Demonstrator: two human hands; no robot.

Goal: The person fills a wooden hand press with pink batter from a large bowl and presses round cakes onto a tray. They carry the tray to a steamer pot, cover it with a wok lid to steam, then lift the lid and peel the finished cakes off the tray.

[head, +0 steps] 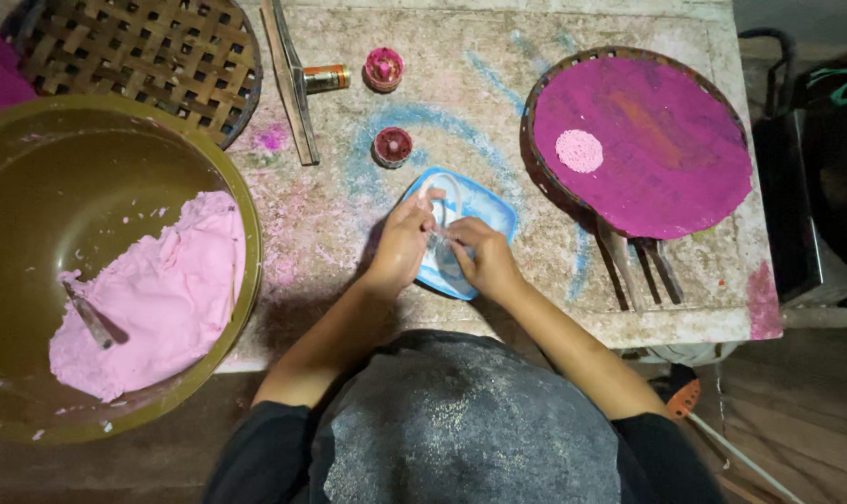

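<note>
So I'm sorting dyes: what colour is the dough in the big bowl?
Pale pink dough, seen in the head view.

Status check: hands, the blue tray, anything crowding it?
Both hands, left and right, together over the blue tray. Small clear piece between fingers. Nothing crowding; pink-covered round board alongside.

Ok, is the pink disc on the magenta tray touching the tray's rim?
No, the pink disc lies inside the magenta tray, well clear of its rim.

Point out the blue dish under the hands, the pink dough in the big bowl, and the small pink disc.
blue dish (487, 211), head view, right rim.
pink dough (162, 289), head view, middle of the mass.
small pink disc (579, 150), head view, its centre.
</note>
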